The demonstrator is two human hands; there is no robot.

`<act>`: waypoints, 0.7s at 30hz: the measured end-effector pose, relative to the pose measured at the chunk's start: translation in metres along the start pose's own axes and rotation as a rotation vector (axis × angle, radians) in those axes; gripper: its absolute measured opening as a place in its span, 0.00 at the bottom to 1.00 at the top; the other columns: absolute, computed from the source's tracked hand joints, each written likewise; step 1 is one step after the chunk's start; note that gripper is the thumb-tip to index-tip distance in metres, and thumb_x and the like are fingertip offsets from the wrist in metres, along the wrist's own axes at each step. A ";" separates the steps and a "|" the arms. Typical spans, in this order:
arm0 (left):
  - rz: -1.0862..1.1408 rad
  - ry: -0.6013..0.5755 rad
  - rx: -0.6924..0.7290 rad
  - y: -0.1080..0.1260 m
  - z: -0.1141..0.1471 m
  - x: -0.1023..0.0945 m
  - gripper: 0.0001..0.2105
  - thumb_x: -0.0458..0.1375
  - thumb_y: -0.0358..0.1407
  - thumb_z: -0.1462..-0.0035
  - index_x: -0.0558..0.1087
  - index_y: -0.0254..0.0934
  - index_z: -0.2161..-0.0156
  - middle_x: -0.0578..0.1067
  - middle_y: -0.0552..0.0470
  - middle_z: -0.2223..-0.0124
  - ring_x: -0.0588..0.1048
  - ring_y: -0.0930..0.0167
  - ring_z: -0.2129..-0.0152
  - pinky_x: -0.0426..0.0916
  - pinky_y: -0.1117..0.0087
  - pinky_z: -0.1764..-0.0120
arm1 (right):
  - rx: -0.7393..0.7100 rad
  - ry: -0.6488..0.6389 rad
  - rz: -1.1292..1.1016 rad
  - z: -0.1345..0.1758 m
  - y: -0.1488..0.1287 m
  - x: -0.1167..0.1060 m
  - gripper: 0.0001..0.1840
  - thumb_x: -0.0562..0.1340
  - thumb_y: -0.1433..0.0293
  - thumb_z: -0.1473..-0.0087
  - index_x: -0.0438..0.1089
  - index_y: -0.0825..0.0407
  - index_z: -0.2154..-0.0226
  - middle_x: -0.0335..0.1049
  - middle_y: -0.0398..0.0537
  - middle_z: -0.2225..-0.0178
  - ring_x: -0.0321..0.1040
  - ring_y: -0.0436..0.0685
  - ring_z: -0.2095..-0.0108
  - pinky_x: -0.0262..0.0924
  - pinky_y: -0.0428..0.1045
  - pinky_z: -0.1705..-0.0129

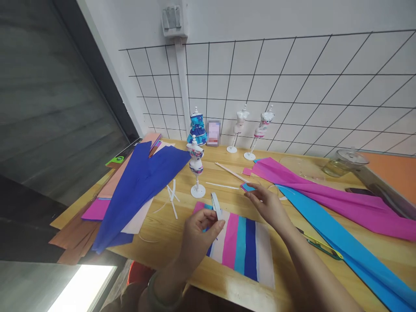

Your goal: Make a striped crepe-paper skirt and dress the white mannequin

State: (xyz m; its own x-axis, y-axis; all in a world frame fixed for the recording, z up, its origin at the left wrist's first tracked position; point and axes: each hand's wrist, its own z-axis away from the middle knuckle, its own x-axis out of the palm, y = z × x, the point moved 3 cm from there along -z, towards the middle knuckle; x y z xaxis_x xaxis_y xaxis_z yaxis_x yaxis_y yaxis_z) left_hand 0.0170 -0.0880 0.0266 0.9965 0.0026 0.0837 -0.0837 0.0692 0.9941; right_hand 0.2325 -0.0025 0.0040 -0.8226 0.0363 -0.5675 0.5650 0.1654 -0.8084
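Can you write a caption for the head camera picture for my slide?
Left hand pinches a white strip above striped paper; right hand touches a small blue piece.

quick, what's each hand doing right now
left hand: closed on a white strip
right hand: fingers pinching a small blue piece

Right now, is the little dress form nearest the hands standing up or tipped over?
Standing up. The little dress form sits upright on its round white base on the wooden table, pole vertical.
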 end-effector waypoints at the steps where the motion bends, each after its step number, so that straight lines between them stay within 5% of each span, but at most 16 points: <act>1: 0.026 0.001 -0.002 0.000 -0.001 -0.002 0.09 0.62 0.36 0.53 0.69 0.33 0.70 0.73 0.52 0.72 0.72 0.74 0.73 0.67 0.73 0.67 | 0.000 -0.019 -0.018 0.005 -0.005 0.001 0.21 0.55 0.62 0.45 0.63 0.55 0.51 0.76 0.54 0.65 0.73 0.60 0.61 0.64 0.56 0.56; 7: 0.127 0.061 0.034 0.006 -0.007 -0.012 0.08 0.62 0.35 0.52 0.68 0.33 0.70 0.72 0.55 0.73 0.71 0.77 0.74 0.66 0.75 0.66 | -0.061 -0.256 -0.061 0.044 -0.029 0.022 0.18 0.55 0.65 0.44 0.63 0.52 0.52 0.76 0.49 0.67 0.73 0.57 0.64 0.66 0.53 0.60; 12: 0.138 0.088 0.042 0.007 -0.005 -0.015 0.09 0.63 0.36 0.53 0.68 0.33 0.70 0.72 0.55 0.73 0.71 0.77 0.74 0.65 0.76 0.67 | -0.259 -0.438 0.177 0.073 -0.040 0.056 0.24 0.52 0.76 0.46 0.59 0.52 0.46 0.73 0.49 0.64 0.70 0.56 0.64 0.64 0.52 0.61; 21: 0.144 0.132 0.046 0.009 0.001 -0.020 0.08 0.64 0.34 0.57 0.69 0.33 0.71 0.71 0.56 0.74 0.69 0.77 0.75 0.65 0.76 0.69 | -0.395 -0.435 0.386 0.085 -0.041 0.098 0.22 0.49 0.78 0.46 0.62 0.60 0.48 0.72 0.60 0.65 0.68 0.62 0.64 0.62 0.57 0.62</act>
State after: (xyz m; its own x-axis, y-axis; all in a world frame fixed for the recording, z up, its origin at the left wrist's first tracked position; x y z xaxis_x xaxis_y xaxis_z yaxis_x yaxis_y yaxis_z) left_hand -0.0040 -0.0885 0.0338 0.9657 0.1398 0.2188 -0.2227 0.0133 0.9748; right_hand 0.1347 -0.0895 -0.0319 -0.4210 -0.2196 -0.8801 0.6780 0.5684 -0.4661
